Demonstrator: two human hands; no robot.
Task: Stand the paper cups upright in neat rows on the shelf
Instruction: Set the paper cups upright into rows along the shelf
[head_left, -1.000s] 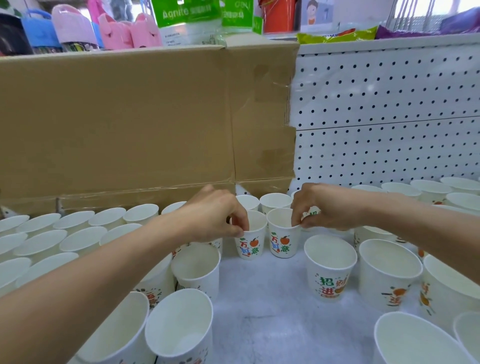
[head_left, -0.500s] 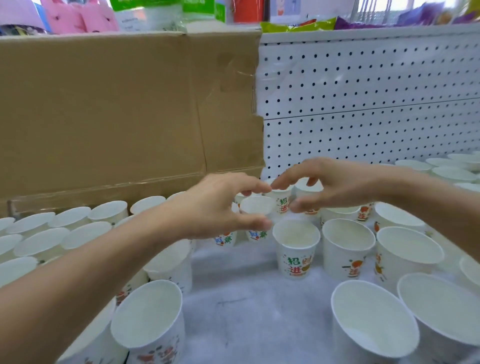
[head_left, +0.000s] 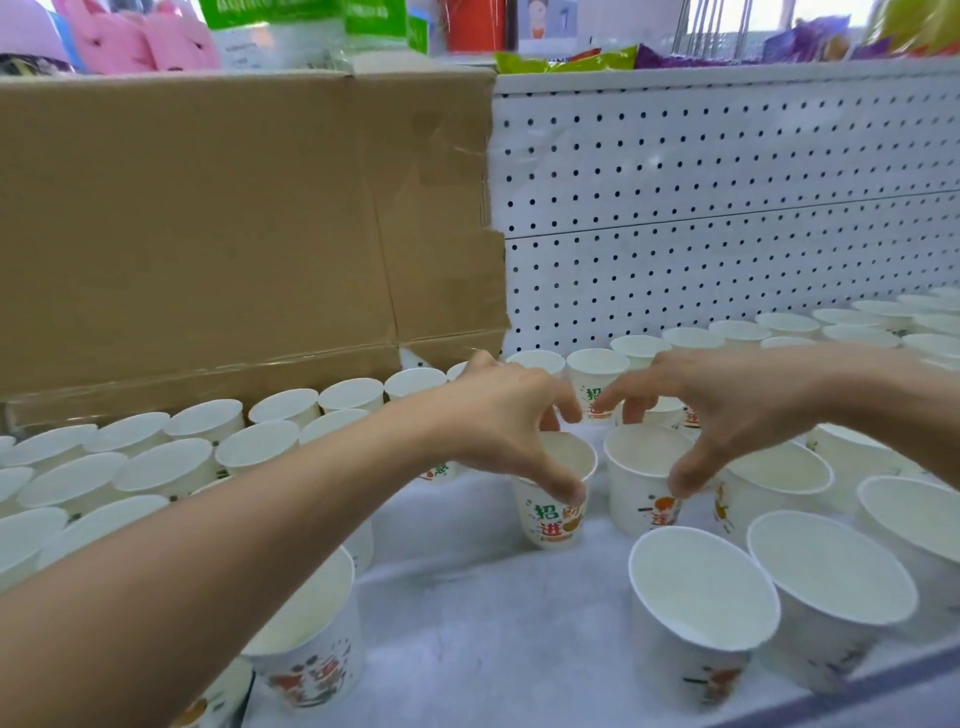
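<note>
Mostly done, judging by the lie of things. To the left on the shelf (head_left: 467, 597), tight rows (head_left: 171, 457) of upright cups reaching back to the cardboard (head_left: 234, 234). Along the foot of the pegboard (head_left: 727, 208), a back row (head_left: 691, 338) running off to the right. Nowhere a cup lying on its side. Left to do, seemingly: the front cups (head_left: 701, 597), upright but staggered and loosely spaced, with bare shelf between, not yet drawn into line.

Left hand (head_left: 498, 421) pinching the left cup (head_left: 553, 512) across its mouth, thumb on the near rim, fingers curled at the far rim. Right hand (head_left: 727, 410) grasping the right cup (head_left: 644, 488) the same way, thumb low on the near side, fingers over the far rim. Both cups upright at mid-shelf, just beside each other, in front of the back row and clear of the rows at left; lifted or resting on the shelf, hard to tell.

Half a second back: both hands spread and holding nothing, hovering over the cups by the pegboard, with these two cups standing free below. A second back: pinching the rims of two cups farther back. Now lower and nearer, fastened on the next pair.
</note>
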